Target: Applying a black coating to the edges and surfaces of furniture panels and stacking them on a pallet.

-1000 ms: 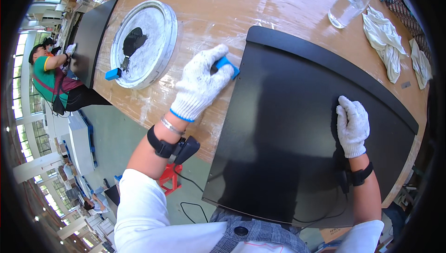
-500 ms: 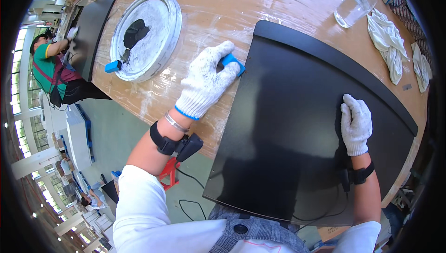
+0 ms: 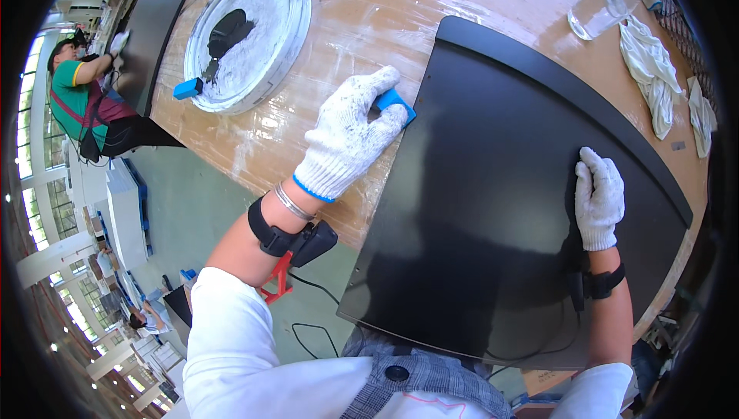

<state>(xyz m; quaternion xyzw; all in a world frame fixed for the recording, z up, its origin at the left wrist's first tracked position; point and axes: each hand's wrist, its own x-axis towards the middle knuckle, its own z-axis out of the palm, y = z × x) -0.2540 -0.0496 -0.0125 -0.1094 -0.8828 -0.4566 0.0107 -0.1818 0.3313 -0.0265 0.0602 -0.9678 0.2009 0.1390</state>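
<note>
A large black curved panel (image 3: 493,211) lies on the wooden table (image 3: 385,11) in front of me. My left hand (image 3: 350,134), in a white knit glove, is shut on a small blue tool (image 3: 396,102) pressed against the panel's left edge near its far corner. My right hand (image 3: 599,196), also gloved, rests flat on the panel's right part with fingers together, holding nothing. Both wrists wear black bands.
A round white tray (image 3: 250,34) with a black lump and a blue-handled tool (image 3: 188,88) sits at the far left. A clear plastic cup (image 3: 593,11) and white rags (image 3: 650,73) lie far right. Another person (image 3: 85,88) works at a second black panel (image 3: 154,26).
My left hand with the blue tool has slid slightly along the panel's left edge. My right hand has stayed on the panel. The view has shifted a little.
</note>
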